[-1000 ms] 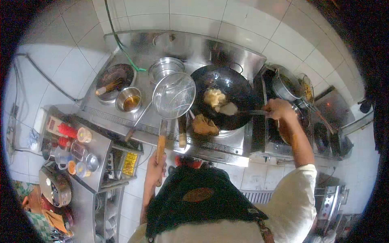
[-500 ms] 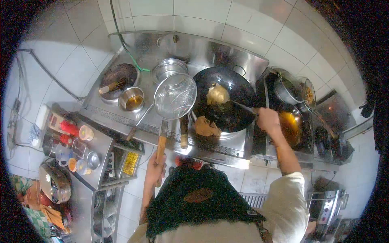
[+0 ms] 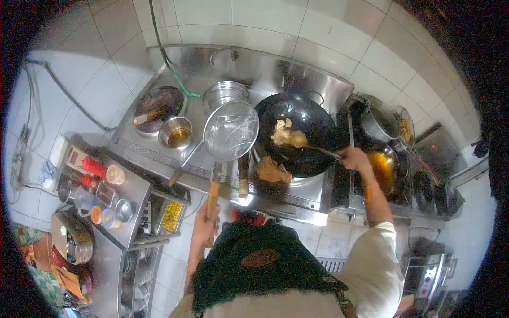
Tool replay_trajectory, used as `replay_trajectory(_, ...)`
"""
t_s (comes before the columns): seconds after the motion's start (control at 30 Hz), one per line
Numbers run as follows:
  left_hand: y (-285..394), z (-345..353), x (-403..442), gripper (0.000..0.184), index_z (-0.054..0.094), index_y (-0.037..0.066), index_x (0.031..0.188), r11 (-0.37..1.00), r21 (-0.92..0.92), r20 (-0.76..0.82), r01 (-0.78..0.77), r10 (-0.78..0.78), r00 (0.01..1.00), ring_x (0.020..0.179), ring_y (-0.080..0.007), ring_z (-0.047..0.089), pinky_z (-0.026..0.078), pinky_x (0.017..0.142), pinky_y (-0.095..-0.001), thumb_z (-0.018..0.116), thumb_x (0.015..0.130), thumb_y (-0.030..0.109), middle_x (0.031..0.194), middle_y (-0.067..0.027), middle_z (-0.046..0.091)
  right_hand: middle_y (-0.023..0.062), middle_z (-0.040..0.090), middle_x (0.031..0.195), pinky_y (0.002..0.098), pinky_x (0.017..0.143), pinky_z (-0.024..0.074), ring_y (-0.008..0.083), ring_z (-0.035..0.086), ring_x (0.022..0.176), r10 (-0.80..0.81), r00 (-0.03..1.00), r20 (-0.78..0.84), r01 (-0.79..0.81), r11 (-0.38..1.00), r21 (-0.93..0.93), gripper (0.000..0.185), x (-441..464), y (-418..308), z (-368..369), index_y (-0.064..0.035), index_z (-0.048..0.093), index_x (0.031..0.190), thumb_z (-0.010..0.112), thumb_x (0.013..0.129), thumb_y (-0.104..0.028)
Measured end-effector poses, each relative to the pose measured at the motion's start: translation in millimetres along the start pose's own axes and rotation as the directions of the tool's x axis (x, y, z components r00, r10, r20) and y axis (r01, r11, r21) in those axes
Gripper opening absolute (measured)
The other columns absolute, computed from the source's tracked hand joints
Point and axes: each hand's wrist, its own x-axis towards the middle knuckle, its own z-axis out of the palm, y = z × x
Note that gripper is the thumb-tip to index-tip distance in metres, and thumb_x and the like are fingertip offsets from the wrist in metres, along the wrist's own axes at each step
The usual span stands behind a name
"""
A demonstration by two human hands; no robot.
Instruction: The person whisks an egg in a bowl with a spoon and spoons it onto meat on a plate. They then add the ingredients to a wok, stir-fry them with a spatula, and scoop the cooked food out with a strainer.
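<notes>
My left hand (image 3: 204,223) is wrapped round the wooden handle of a round wire strainer (image 3: 231,131), which is held over the stove's front, left of the wok. My right hand (image 3: 356,160) grips the handle of a metal ladle or spatula (image 3: 322,151) at the wok's right rim. The tool's head is inside the black wok (image 3: 305,114), touching pale yellowish food (image 3: 281,132). A brown cloth (image 3: 272,170) lies against the wok's front left edge. Next to it is a brush or whisk with a wooden handle (image 3: 243,186).
Left on the stove are a small pot of brown liquid (image 3: 175,132), a metal pot (image 3: 225,93) and a pan with a bamboo brush (image 3: 159,103). At right stand a pan of amber oil (image 3: 383,169) and a deep pot (image 3: 378,119). Condiments crowd a side counter (image 3: 127,228).
My right hand has moved left and a little down from its place a second ago, and the tool's head has moved left onto the food. The food has shifted and spread. The strainer stays in my left hand.
</notes>
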Motion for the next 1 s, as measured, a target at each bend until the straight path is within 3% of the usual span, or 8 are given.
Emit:
replay_trajectory(0.07,1,0,2,0.023,0.054,0.009,0.114,1.0,-0.003,0.012,-0.003,0.003,1.0,0.039,-0.0052,0.041,0.033,0.034,-0.0222,0.06,0.1,0.026,0.06,0.0038,0.045,0.0142,0.073,0.09,0.0441,0.079,0.0579,0.0312,0.072,0.082,-0.177,0.907,-0.382,0.089,0.967,-0.238,0.033,3,-16,25,-0.028,0.073,0.115,0.067,0.082,-0.025)
replay_trajectory(0.17,-1,-2,3,0.027,0.054,0.009,0.112,1.0,0.016,-0.015,0.005,-0.004,1.0,0.041,-0.0067,0.044,0.037,0.035,-0.0235,0.061,0.099,0.032,0.06,0.001,0.049,0.0152,0.072,0.101,0.0446,0.085,0.0565,0.0331,0.071,0.092,-0.094,0.924,-0.37,-0.051,0.93,-0.364,0.036,-21,-47,-1,-0.0315,0.073,0.115,0.07,0.08,-0.024)
replay_trajectory(0.2,-1,-2,3,0.027,0.053,0.009,0.112,1.0,0.014,-0.013,-0.003,0.004,1.0,0.04,-0.0068,0.044,0.037,0.035,-0.0235,0.061,0.099,0.031,0.06,0.0011,0.049,0.0141,0.073,0.09,0.0447,0.079,0.0584,0.0321,0.072,0.088,-0.15,0.87,-0.47,-0.01,0.947,-0.321,0.028,-23,-40,-4,-0.029,0.075,0.107,0.064,0.084,-0.019)
replay_trajectory(0.3,-6,-1,4,0.027,0.053,0.008,0.112,1.0,-0.001,0.0,-0.01,0.01,1.0,0.04,-0.007,0.043,0.036,0.034,-0.0236,0.061,0.099,0.03,0.06,0.0012,0.048,0.0166,0.072,0.086,0.046,0.074,0.0582,0.0343,0.072,0.081,-0.157,0.858,-0.49,-0.061,0.915,-0.4,0.017,-35,-34,-28,-0.0105,0.074,0.094,0.064,0.083,-0.018)
replay_trajectory(0.4,-8,-2,4,0.026,0.054,0.009,0.112,1.0,-0.017,0.0,-0.011,0.011,1.0,0.039,-0.007,0.042,0.035,0.034,-0.0233,0.062,0.099,0.03,0.06,0.0016,0.047,0.0182,0.072,0.086,0.0463,0.074,0.0581,0.0349,0.072,0.081,-0.211,0.848,-0.486,0.019,0.929,-0.371,0.017,-25,-12,-14,-0.0064,0.071,0.091,0.065,0.082,-0.02)
replay_trajectory(0.5,-9,1,4,0.027,0.054,0.009,0.112,1.0,-0.027,-0.001,0.005,-0.005,1.0,0.039,-0.0067,0.042,0.035,0.034,-0.0228,0.063,0.098,0.03,0.06,0.0021,0.047,0.018,0.072,0.086,0.0467,0.075,0.0579,0.035,0.072,0.081,-0.171,0.853,-0.493,0.019,0.955,-0.298,0.02,-20,-10,7,-0.0066,0.071,0.094,0.066,0.081,-0.021)
replay_trajectory(0.67,-9,2,9,0.031,0.054,0.009,0.117,1.0,-0.022,0.013,0.019,-0.019,1.0,0.039,-0.0061,0.041,0.035,0.034,-0.0222,0.064,0.098,0.031,0.061,0.0025,0.047,0.0128,0.073,0.091,0.0439,0.076,0.0588,0.0328,0.072,0.086,-0.084,0.879,-0.47,-0.045,0.966,-0.256,0.037,-20,-30,21,-0.0279,0.071,0.118,0.063,0.083,-0.019)
replay_trajectory(1.0,-10,2,11,0.031,0.053,0.011,0.119,1.0,0.001,0.042,0.013,-0.013,0.999,0.04,-0.0058,0.042,0.036,0.034,-0.0229,0.063,0.098,0.032,0.059,0.0024,0.047,0.0179,0.072,0.091,0.0459,0.074,0.0588,0.0351,0.072,0.086,0.023,0.872,-0.488,-0.134,0.972,-0.193,0.02,-17,-13,26,-0.0116,0.073,0.098,0.064,0.085,-0.024)
